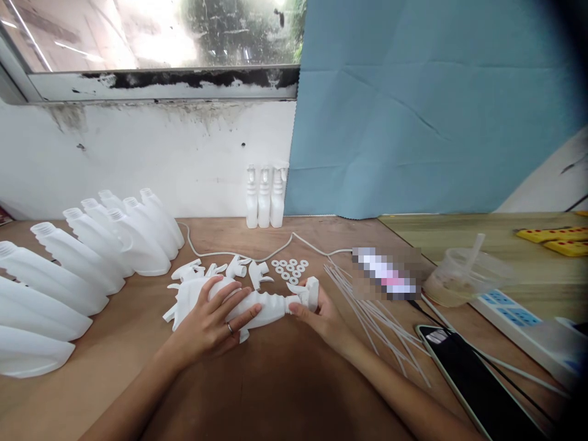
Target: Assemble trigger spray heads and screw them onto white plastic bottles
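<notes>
A white plastic bottle (267,311) is tilted on its side above the table, its neck toward the right. My left hand (223,315), with a ring on one finger, is wrapped over its body. At the neck, my right hand (327,317) grips a white trigger sprayer head (312,294) between thumb and fingers. The head meets the bottle's mouth; whether it is threaded on I cannot tell. Loose trigger heads (236,266) lie just beyond the bottle, and others are partly hidden under my left hand. Small white ring washers (289,269) are grouped beside them.
Several open white bottles (87,242) stand in rows at left. Three finished-looking bottles (264,199) are against the wall. Thin white tubes (367,306) lie at right, near a phone (468,373), a plastic cup (452,282), a power strip (519,318) and cables.
</notes>
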`<state>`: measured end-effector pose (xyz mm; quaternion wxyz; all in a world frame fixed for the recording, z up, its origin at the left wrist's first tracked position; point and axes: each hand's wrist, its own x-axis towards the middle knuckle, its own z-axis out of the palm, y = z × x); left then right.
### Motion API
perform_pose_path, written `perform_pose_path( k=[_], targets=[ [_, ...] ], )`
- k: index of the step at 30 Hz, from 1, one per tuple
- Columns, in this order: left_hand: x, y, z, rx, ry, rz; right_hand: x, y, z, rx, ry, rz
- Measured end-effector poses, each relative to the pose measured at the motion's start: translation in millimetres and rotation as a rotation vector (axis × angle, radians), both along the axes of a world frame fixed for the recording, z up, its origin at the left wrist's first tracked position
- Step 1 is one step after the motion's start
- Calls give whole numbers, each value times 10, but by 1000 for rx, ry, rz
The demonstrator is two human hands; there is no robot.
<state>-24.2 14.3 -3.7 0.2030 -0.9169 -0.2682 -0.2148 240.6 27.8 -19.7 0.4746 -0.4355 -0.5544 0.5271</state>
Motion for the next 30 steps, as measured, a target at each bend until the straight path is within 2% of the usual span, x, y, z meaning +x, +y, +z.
perform_pose_path(
  k=[2,6,12,17,24,30],
  targets=[
    [5,-5,-8,-5,7,0,5,-9,25,27,6,-21],
    [13,-6,-25,-7,-14,11,1,-24,34,43,69,81],
    [28,2,-25,-5,-18,31,-69,-31,-55,-13,218,-3],
    [33,-2,-21,7,-34,23,-29,-29,-66,20,147,61],
    [42,-11,-20,10,-25,34,-33,-30,-108,57,98,41],
    [32,-8,-22,9,-15,25,-12,-36,-113,54,126,107]
  ],
)
